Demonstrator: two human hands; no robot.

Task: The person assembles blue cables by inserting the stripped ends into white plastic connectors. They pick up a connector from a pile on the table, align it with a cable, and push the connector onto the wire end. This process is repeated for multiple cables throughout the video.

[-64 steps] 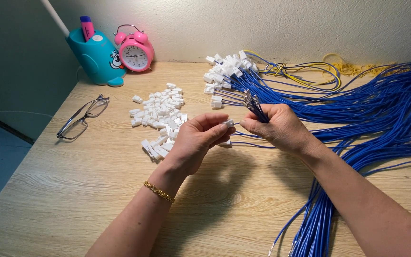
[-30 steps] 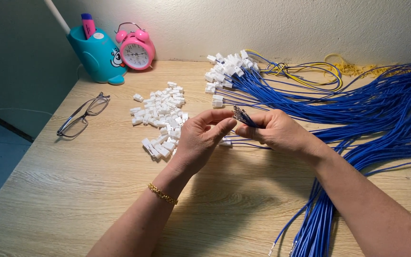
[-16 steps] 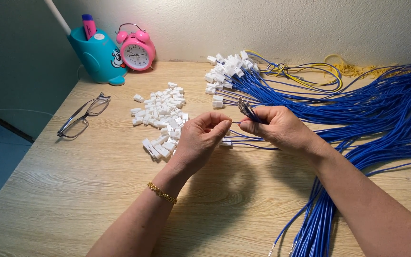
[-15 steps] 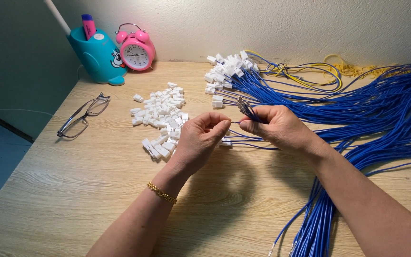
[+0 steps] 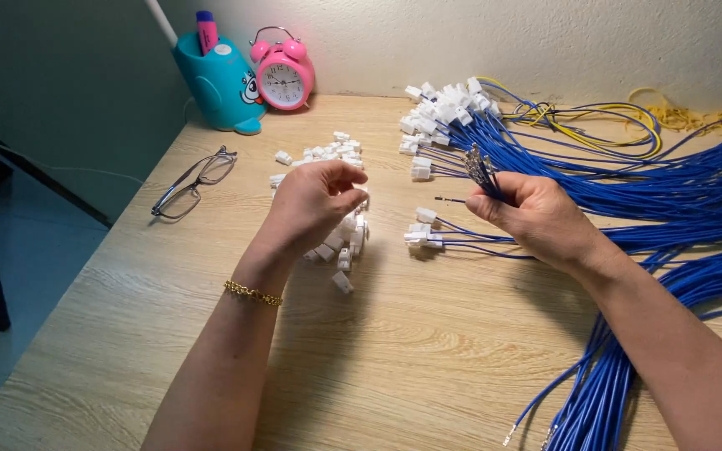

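Blue wires point(image 5: 485, 171) pinched in right hand point(image 5: 536, 219), left hand point(image 5: 311, 205) curled over connectors point(image 5: 340, 242)

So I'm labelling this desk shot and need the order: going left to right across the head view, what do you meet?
Glasses → blue pen holder → pink alarm clock → left hand over the loose white connectors → right hand gripping blue wire ends → yellow wires.
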